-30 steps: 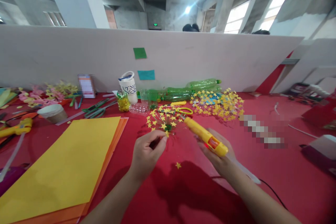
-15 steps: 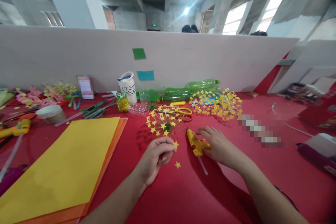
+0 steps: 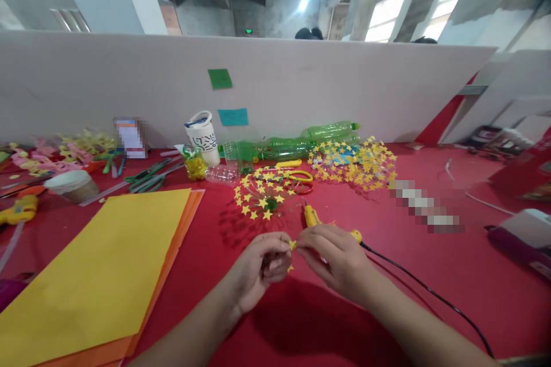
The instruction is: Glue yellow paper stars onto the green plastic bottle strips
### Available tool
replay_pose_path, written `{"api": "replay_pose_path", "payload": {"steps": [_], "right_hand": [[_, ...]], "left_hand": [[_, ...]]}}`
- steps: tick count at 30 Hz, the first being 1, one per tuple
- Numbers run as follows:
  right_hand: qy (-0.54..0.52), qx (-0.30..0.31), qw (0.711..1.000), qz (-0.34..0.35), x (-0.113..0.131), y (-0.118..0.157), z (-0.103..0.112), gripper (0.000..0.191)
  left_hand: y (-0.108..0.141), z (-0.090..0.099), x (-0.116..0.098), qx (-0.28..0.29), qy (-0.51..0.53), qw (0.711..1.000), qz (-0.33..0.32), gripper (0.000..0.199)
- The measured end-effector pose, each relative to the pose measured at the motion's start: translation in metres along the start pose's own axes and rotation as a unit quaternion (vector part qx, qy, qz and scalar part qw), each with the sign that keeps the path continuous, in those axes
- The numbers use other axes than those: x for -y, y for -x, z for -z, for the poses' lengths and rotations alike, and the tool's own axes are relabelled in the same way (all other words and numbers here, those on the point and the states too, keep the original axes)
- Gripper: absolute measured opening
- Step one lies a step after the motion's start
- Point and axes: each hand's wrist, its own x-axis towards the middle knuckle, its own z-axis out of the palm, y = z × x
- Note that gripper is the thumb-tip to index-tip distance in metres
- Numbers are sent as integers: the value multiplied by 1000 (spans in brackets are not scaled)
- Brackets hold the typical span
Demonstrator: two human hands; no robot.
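My left hand is closed, its thumb and forefinger pinching a small yellow star. The fingertips of my right hand meet that star from the right, thumb and fingers brought together on it. Behind my right hand lies a yellow glue gun, partly covered by the hand. A second yellow star shows below the fingers, on the red table. Beyond my left hand stands a clear plastic piece with a ring of yellow stars around a green centre.
Yellow sheets lie at the left. Farther back are scissors, a white cup, green bottles and another star cluster. A black cord crosses the right side.
My right hand has left the glue gun and moved left to the star in my left hand. The gun now lies turned, its cord showing. The view has shifted slightly.
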Motion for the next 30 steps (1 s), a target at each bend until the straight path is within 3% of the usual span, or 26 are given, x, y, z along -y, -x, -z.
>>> {"api": "replay_pose_path", "payload": {"steps": [5, 8, 12, 15, 20, 30], "right_hand": [[26, -10, 1000, -8, -2, -1, 3, 10], [44, -21, 998, -32, -7, -5, 9, 10], [36, 47, 994, -93, -11, -20, 17, 11], [22, 98, 987, -129, -11, -35, 15, 8], [-8, 129, 977, -166, -16, -50, 2, 4], [-137, 86, 951, -263, -25, -44, -19, 6]], "left_hand": [[-3, 2, 4, -6, 9, 1000, 1, 15], [-7, 8, 6, -55, 25, 998, 3, 14], [-15, 18, 7, -114, 77, 990, 17, 18], [-21, 23, 7, -117, 130, 985, 15, 19], [-28, 26, 3, -128, 178, 975, 18, 27], [-32, 27, -3, -111, 188, 975, 47, 25]]}}
